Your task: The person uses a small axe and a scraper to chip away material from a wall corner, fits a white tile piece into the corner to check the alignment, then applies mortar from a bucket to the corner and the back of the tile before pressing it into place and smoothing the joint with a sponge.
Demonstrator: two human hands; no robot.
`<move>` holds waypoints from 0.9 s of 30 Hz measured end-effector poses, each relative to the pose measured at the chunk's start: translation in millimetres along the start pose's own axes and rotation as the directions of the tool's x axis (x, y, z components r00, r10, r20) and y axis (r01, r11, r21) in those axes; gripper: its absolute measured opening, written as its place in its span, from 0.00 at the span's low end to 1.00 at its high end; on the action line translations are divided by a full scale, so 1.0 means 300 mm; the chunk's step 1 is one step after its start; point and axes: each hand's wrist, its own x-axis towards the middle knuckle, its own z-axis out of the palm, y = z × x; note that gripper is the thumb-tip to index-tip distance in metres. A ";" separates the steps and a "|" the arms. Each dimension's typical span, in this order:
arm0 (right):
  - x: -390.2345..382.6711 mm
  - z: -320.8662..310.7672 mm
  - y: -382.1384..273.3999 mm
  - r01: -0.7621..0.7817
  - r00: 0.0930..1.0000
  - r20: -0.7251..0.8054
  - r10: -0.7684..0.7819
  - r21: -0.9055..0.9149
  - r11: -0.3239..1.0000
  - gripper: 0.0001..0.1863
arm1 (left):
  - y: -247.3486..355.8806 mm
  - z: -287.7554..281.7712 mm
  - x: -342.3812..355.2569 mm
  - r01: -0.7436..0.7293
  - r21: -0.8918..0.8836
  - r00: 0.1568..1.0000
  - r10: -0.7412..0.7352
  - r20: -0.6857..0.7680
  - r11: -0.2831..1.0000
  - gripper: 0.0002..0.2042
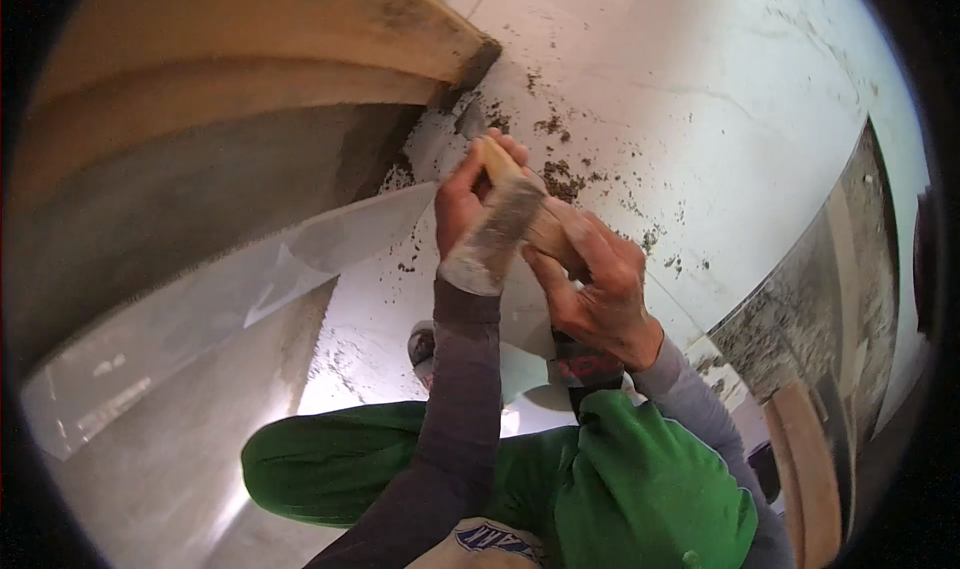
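My left hand (458, 201) grips the pale wooden handle of a chisel or scraper (470, 119), whose flat metal blade points toward the corner where the wooden board meets the white floor. Over that hand, a hammer (489, 239) with a scuffed metal head is blurred, partly hiding my left palm. My right hand (600, 294) is closed on the hammer's wooden handle, just right of the chisel. Brown crumbs of debris (563, 184) are scattered on the tiles beside both tools.
A wooden board (250, 24) over grey concrete fills the upper left, with a pale strip (150, 354) along its foot. White tiles (680, 59) extend rightward. A dark mottled slab (810, 299) and wooden plank (805, 474) lie at right. My knee and foot (422, 347) are below.
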 end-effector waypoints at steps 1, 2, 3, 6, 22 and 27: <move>-0.024 -0.002 0.010 0.018 0.999 0.026 -0.018 0.001 1.000 0.24 | -0.017 -0.013 -0.001 -0.021 -0.023 1.000 0.020 -0.009 1.000 0.18; -0.046 -0.023 0.019 -0.020 1.000 0.006 0.020 -0.007 1.000 0.23 | -0.046 -0.001 -0.001 -0.020 -0.061 0.999 0.018 -0.036 0.998 0.18; -0.064 -0.022 0.019 -0.054 0.998 -0.009 0.054 0.007 0.999 0.22 | -0.049 -0.016 -0.008 -0.035 -0.089 0.997 0.028 -0.077 0.995 0.17; -0.101 -0.042 0.014 -0.113 0.993 0.019 0.113 -0.043 0.993 0.21 | -0.046 -0.052 -0.001 -0.076 -0.170 0.997 0.074 -0.021 0.982 0.16; -0.035 -0.011 -0.044 0.128 0.991 0.005 -0.130 -0.239 0.963 0.24 | -0.016 -0.013 0.042 -0.082 -0.523 0.976 0.175 0.132 0.849 0.12; -0.004 0.019 -0.044 0.297 0.940 -0.072 -0.333 -0.309 0.904 0.26 | 0.003 0.009 0.050 -0.095 -0.528 0.972 0.192 0.132 0.844 0.11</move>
